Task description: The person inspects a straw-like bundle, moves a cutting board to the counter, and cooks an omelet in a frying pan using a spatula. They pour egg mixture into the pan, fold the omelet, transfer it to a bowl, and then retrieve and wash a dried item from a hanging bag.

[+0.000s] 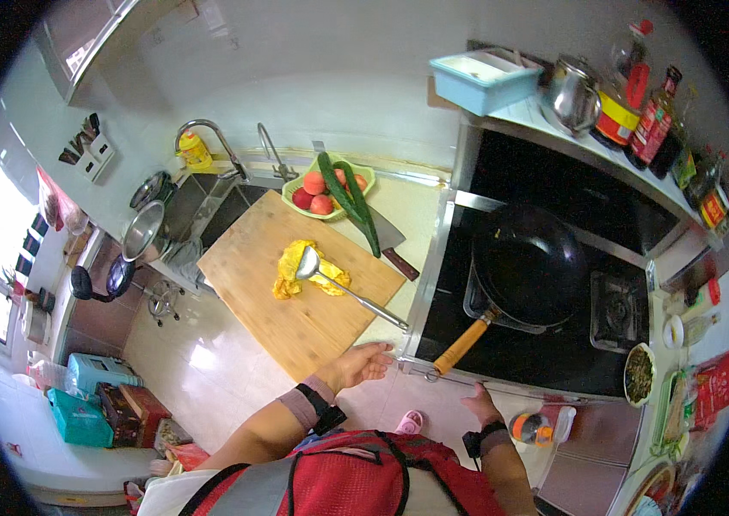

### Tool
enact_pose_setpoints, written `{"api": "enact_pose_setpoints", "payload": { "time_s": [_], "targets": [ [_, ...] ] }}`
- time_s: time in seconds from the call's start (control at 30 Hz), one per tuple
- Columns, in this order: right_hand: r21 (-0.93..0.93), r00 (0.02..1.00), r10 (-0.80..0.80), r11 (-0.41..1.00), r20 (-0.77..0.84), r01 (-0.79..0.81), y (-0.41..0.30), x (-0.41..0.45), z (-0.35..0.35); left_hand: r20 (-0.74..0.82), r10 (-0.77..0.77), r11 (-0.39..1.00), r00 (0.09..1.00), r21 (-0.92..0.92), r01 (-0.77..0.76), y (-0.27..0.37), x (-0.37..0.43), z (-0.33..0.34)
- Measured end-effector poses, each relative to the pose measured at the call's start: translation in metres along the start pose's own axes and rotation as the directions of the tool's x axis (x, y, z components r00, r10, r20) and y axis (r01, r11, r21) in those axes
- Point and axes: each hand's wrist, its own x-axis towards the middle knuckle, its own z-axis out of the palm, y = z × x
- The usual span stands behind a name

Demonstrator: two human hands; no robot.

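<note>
My left hand [363,364] is empty, fingers loosely curled and apart, just off the near corner of a wooden cutting board [261,235]. On the board lies a piece of cooked yellow egg [293,264], with the head of a metal spatula [371,306] resting on it and its handle pointing toward the stove. My right hand [482,405] is at the front edge of the black gas stove [438,309]; its fingers are partly hidden. A black wok [529,271] sits on the left burner, its wooden handle [464,345] extending past the stove's front edge.
Behind the board, a green basket [369,177] holds peaches and cucumbers. A cleaver [396,255] lies between board and stove. A sink [229,206] is at the left. Bottles [651,122] and a steel pot [572,97] line the shelf above the stove. A bottle [532,429] stands low right.
</note>
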Motion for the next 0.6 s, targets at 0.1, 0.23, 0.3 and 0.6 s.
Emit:
{"api": "enact_pose_setpoints", "payload": {
  "time_s": [0.1, 0.23, 0.3, 0.6],
  "targets": [
    [-0.063, 0.999, -0.026, 0.998, -0.026, 0.024, 0.023, 0.01, -0.003, 0.029, 0.006, 1.0, 1.0, 0.018, -0.006, 0.016, -0.006, -0.015],
    [0.216, 0.983, 0.154, 0.968, -0.098, -0.13, -0.006, -0.001, 0.027, 0.011, 0.03, 0.999, 1.0, -0.027, -0.029, 0.035, -0.043, -0.06],
    [0.205, 0.963, 0.26, 0.949, -0.07, -0.241, -0.052, -0.02, 0.048, -0.041, 0.056, 0.996, 0.998, -0.073, -0.059, 0.041, -0.071, -0.096],
    [0.233, 0.887, -0.007, 0.966, 0.462, -0.113, -0.231, -0.071, 0.142, -0.087, 0.128, 0.974, 0.988, -0.178, -0.142, 0.063, -0.118, -0.227]
  ]
}}
